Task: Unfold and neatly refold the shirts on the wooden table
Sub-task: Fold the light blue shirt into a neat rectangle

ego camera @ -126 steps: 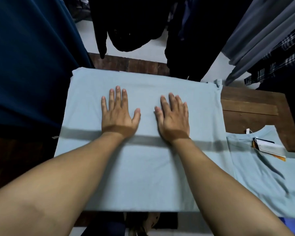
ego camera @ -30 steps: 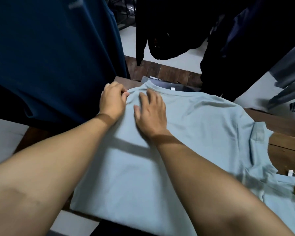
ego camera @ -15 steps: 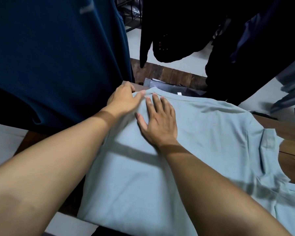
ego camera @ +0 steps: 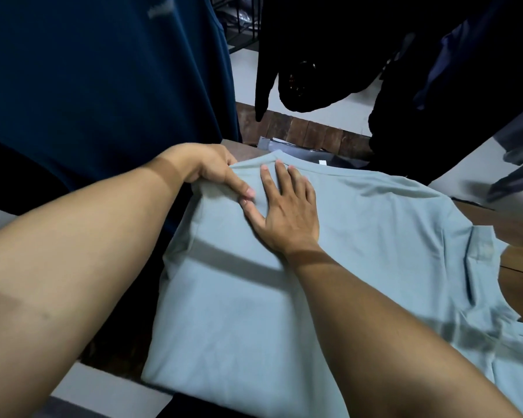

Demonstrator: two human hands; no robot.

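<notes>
Pale blue-green shirt (ego camera: 254,312) laid across the near left part of the wooden table (ego camera: 520,267), ribbed collar at the far side, near fold reaching the table's near edge. Lies mostly smooth, with light creases across the far right part and one short sleeve (ego camera: 480,245) folded in on the right. Small white label (ego camera: 321,162) just behind the collar.

On the shirt's far left corner, the left hand (ego camera: 212,170): pinches the shoulder edge beside the collar, thumb on top of the cloth, other fingers tucked under the bunched fabric and hidden there. Just to its right, the right hand (ego camera: 287,212): presses palm down on the shirt, fingers straight and close together with tips at the collar rib, thumb spread wide to the left, its tip nearly meeting the left thumb. Both forearms bare, crossing over the shirt from the near side.

At the lower right, partly under the first, a second shirt (ego camera: 520,351) of the same colour. Beyond the collar, a grey flat bundle (ego camera: 284,144) on the table; cannot tell what it is. Overhead and around, hanging clothes: a dark blue garment (ego camera: 103,70) at left, a black garment (ego camera: 314,55) at centre, grey garments (ego camera: 520,131) at right. Pale floor (ego camera: 245,70) behind the table.
</notes>
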